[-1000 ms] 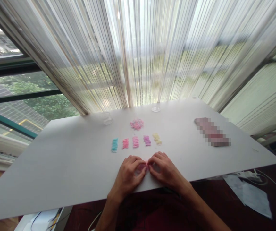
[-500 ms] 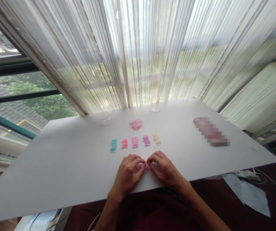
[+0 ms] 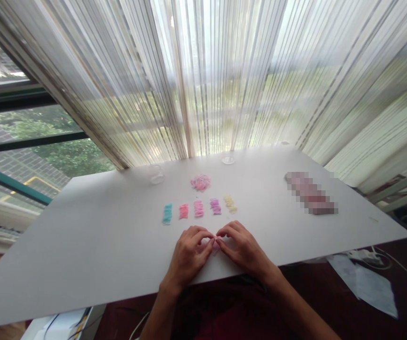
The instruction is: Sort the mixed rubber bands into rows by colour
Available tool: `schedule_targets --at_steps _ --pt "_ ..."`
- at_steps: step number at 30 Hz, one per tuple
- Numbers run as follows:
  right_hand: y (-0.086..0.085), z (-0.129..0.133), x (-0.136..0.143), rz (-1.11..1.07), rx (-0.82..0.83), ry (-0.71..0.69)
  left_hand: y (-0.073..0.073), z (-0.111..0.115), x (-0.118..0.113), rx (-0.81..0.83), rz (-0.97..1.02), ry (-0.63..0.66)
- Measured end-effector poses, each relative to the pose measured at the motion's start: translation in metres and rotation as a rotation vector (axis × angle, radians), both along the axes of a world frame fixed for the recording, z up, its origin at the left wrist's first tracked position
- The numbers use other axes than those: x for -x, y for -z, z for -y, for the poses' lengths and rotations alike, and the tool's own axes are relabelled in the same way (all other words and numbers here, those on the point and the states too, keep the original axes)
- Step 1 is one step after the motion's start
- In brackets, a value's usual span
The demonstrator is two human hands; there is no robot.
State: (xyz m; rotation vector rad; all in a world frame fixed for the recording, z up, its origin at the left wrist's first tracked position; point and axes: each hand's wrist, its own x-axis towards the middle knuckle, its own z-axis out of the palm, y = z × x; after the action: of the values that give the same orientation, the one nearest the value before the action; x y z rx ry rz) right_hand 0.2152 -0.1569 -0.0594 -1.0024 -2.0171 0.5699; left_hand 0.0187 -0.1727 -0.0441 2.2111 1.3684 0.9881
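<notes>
My left hand (image 3: 189,255) and my right hand (image 3: 244,250) meet low over the front of the white table, thumbs and forefingers pinched tip to tip. A small pink piece shows between the fingertips, too small to make out its kind. Under the hands lie more pale pink pieces (image 3: 203,245), partly hidden by the fingers. Just beyond, small strips are stacked by colour: a teal stack (image 3: 167,214), a coral stack (image 3: 184,211), a pink stack (image 3: 198,209), a purple stack (image 3: 215,206) and a pale yellow stack (image 3: 230,204).
A loose pile of mixed pinkish pieces (image 3: 201,182) lies behind the stacks. Farther back are a clear container (image 3: 156,175) and a small clear dish or lid (image 3: 228,160). A blurred-out reddish object (image 3: 311,193) rests at right. The curtain (image 3: 210,94) hangs along the table's far edge.
Both hands stay in the same place, with the pinched fingertips drawn slightly closer together. The stacks and the pile have not moved.
</notes>
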Motion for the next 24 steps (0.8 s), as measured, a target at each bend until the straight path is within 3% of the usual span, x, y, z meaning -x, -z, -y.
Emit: schedule_targets --at_steps 11,18,24 --pt "0.0017 0.0001 -0.0012 -0.040 -0.013 0.022 0.0007 0.0008 0.0037 -0.021 0.095 -0.009" --pt "-0.0016 0.0038 -0.0016 -0.139 -0.029 -0.045 -0.0032 0.0015 -0.0031 -0.149 -0.045 -0.008" --pt "0.0022 0.0011 -0.0013 -0.161 -0.027 -0.032 -0.0042 0.0023 -0.0052 -0.168 -0.040 0.000"
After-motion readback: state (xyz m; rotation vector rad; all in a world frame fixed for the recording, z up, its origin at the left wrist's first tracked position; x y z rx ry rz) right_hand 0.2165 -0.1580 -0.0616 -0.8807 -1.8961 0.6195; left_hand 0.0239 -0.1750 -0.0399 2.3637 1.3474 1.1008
